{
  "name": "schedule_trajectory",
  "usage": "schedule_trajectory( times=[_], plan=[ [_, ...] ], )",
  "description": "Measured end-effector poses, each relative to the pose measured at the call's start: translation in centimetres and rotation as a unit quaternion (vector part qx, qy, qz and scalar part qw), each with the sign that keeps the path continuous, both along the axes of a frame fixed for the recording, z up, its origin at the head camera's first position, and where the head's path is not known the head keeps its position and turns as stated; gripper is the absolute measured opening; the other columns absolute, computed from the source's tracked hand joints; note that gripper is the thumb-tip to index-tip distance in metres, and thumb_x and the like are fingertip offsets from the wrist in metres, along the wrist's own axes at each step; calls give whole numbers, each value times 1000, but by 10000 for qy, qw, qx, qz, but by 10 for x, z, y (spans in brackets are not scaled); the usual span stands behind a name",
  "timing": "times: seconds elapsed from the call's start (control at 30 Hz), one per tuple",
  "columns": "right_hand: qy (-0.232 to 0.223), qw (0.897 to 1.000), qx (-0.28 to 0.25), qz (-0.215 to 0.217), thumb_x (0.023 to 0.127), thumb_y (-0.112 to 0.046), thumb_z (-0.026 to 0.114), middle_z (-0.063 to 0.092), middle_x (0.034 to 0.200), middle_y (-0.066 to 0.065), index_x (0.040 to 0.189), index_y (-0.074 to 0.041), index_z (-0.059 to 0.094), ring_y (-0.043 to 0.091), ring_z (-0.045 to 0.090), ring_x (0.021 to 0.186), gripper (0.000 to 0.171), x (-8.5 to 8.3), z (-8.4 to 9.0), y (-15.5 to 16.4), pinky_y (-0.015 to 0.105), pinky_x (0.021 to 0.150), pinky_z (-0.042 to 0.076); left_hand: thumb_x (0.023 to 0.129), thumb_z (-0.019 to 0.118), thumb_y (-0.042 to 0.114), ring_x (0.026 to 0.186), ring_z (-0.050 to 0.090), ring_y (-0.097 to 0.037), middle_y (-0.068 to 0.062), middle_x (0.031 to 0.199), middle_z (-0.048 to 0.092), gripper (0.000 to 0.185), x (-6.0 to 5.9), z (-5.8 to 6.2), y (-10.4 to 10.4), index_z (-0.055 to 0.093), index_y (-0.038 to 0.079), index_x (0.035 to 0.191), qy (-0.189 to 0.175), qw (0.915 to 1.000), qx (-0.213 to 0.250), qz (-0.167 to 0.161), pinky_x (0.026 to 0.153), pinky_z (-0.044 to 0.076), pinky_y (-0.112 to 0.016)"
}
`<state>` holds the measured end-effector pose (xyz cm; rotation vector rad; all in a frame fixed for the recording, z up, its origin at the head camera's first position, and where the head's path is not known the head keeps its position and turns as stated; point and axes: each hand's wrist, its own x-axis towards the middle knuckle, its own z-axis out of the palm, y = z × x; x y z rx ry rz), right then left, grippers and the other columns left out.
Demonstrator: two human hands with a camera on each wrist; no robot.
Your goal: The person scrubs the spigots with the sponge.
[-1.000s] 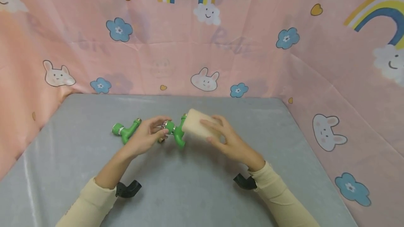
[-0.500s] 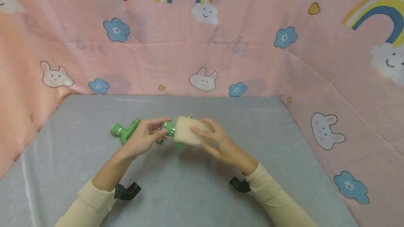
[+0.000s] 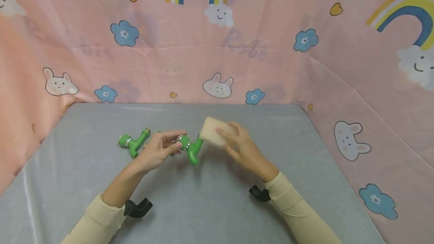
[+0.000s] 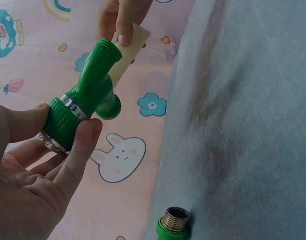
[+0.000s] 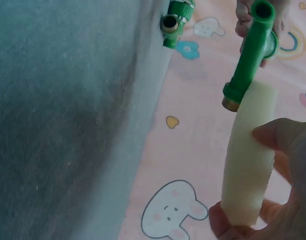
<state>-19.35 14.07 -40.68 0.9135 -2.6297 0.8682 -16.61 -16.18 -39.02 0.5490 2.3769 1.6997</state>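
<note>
My left hand [image 3: 156,151] grips the ribbed knob of a green faucet [image 3: 194,150], holding it above the table with the spout pointing down. In my right hand [image 3: 247,153] is a cream-coloured sponge [image 3: 211,131], pinched between thumb and fingers. The sponge lies against the faucet's far end, overlapping it in the head view. From the right wrist, the sponge [image 5: 250,155] sits right beside the brass threaded end of the faucet [image 5: 248,60]. The left wrist view shows the faucet's open spout mouth and the silver ring below its green knob.
A second green faucet [image 3: 135,143] lies on the grey table [image 3: 210,206] left of my left hand. Part of another green piece shows behind that hand. Pink printed cloth [image 3: 271,63] rises at the table's back and sides.
The sponge went left across the faucet's body, then back right and up to its far end. The faucet, still in my left hand, has shifted slightly lower and to the right.
</note>
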Motion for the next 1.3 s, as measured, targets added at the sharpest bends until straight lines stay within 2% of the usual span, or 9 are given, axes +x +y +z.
schedule_trajectory(
  times=[0.13,0.23,0.3,0.4,0.5,0.6,0.93,1.3],
  plan=[
    [16,9993,75,-364,95,-14,68,45,145,28,145,-17,57,47,47,130,51,-5,-1,5,64,101,50,102,57,6,100,74,-31,-32,145,53,43,-2,-3,1,51,-5,143,185,9997,-180,32,87,62,-30],
    [76,9979,43,-636,94,-13,67,46,144,28,143,-16,59,47,48,129,50,-6,0,8,64,99,50,101,59,4,109,70,-39,-30,143,55,43,-2,-6,4,53,-3,143,387,9985,-376,108,87,63,-34],
    [99,9978,-38,-649,93,-13,68,47,143,26,143,-16,59,46,48,128,50,-5,3,7,64,99,50,100,60,3,113,69,-39,-28,140,58,43,-2,-7,5,54,-3,142,525,9974,-473,163,88,63,-34],
    [215,9991,-71,-369,92,-15,70,49,141,25,142,-18,60,44,51,124,51,2,6,1,61,99,49,98,61,0,116,68,-38,-26,136,62,43,0,-9,7,56,-1,141,714,9958,-531,232,91,62,-37],
    [421,9991,88,33,91,-16,71,50,140,24,141,-19,61,43,51,123,51,9,6,-8,59,98,49,98,61,-1,118,67,-37,-25,137,61,42,1,-8,9,57,-1,140,832,9951,-491,209,94,61,-42],
    [603,9977,255,164,91,-14,70,49,141,24,139,-20,63,42,49,124,50,14,4,-15,58,99,51,98,61,-2,118,66,-35,-24,140,60,41,1,-7,11,58,0,139,866,9949,-483,182,95,60,-44],
    [510,9976,332,-315,89,-11,75,51,138,26,138,-21,64,47,51,120,51,8,-2,-12,58,93,55,94,64,-5,111,68,-30,-23,131,66,42,5,-8,17,61,0,136,1029,9914,-771,252,91,62,-34],
    [268,9974,260,-624,92,-17,71,48,142,28,141,-20,62,47,49,125,50,1,-4,-4,62,97,51,95,63,-4,117,67,-34,-24,135,64,42,6,-9,17,60,1,136,1067,9903,-876,129,96,61,-37]
  ],
)
